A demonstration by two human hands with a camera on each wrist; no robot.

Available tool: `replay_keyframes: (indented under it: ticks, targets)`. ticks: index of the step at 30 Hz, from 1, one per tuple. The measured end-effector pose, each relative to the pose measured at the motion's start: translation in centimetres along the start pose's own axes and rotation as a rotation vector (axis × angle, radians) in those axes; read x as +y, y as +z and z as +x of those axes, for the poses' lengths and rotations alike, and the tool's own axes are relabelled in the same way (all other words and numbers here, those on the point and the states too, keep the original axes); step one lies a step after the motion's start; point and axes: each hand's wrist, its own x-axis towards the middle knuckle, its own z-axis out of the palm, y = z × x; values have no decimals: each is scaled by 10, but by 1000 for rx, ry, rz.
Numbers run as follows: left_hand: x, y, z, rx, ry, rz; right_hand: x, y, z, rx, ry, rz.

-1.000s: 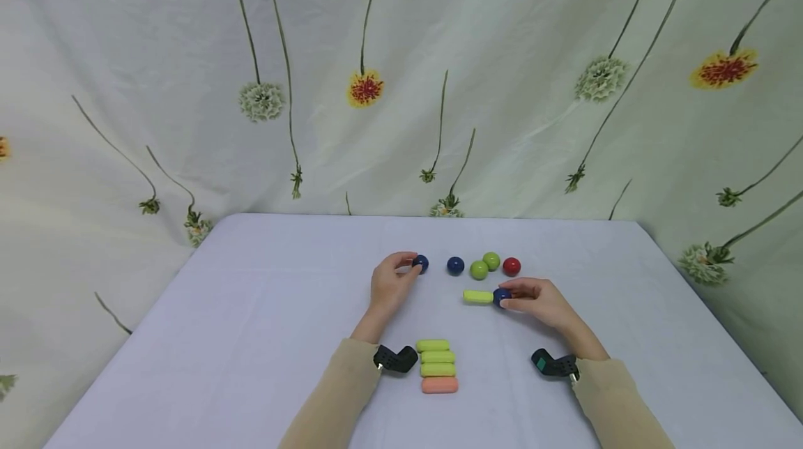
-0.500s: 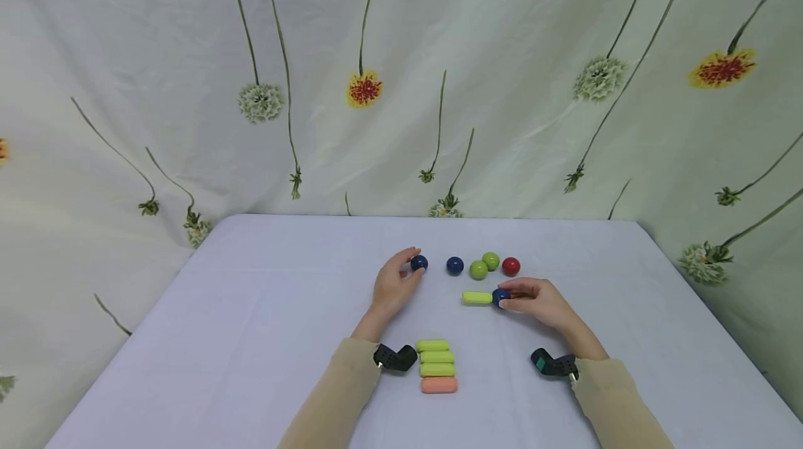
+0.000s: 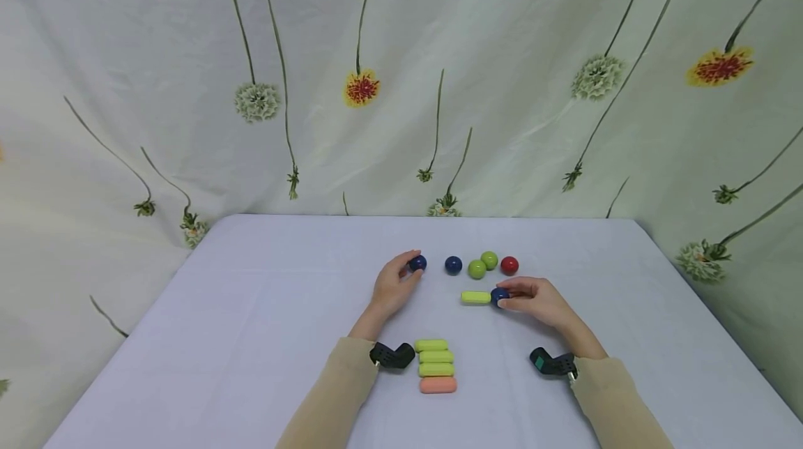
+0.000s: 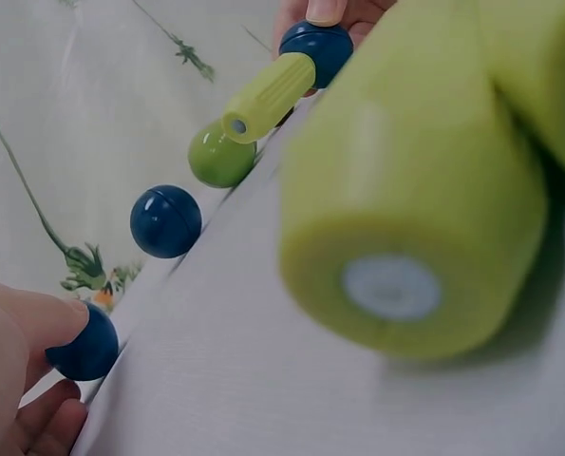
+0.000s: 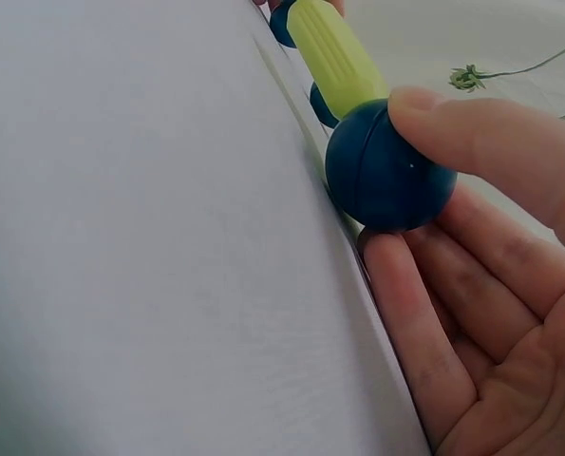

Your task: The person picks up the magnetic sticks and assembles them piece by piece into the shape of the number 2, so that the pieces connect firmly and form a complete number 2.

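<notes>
In the head view my left hand (image 3: pixel 392 286) holds a dark blue ball (image 3: pixel 417 263) at the table's far side, thumb and fingers round it. The left wrist view has the thumb against that ball (image 4: pixel 84 347). My right hand (image 3: pixel 533 301) pinches another blue ball (image 5: pixel 391 166) between thumb and fingers. A ribbed yellow-green rod (image 3: pixel 476 298) sticks out leftward from this ball, its end against it. A third blue ball (image 3: pixel 454 265) lies between the hands, beyond the rod.
Two green balls (image 3: pixel 477 269) and a red ball (image 3: pixel 509 265) lie right of the loose blue one. Nearer, several yellow-green rods (image 3: pixel 436 357) and an orange rod (image 3: pixel 438 385) form a stack-like row on the white table (image 3: pixel 251 337). A flowered cloth (image 3: pixel 514 121) hangs behind.
My left fingers loosened round their blue ball, then drew in on it again. The right hand, with its ball and rod, has stayed in place; the head view shifted slightly.
</notes>
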Motion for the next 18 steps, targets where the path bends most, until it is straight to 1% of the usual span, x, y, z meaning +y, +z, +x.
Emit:
replay_keyframes:
  ticks: [3,7,12,18]
  targets:
    - [0,0,0,-9,-5,22,0,-1,0,-3,-12,-8]
    - [0,0,-1,-5,13,51,2,-1,0,-5,-9,1]
    - [1,1,-2,17,13,51,3,0,0,-10,-4,17]
    - [-1,2,-3,55,7,119,3,0,0,-10,-11,18]
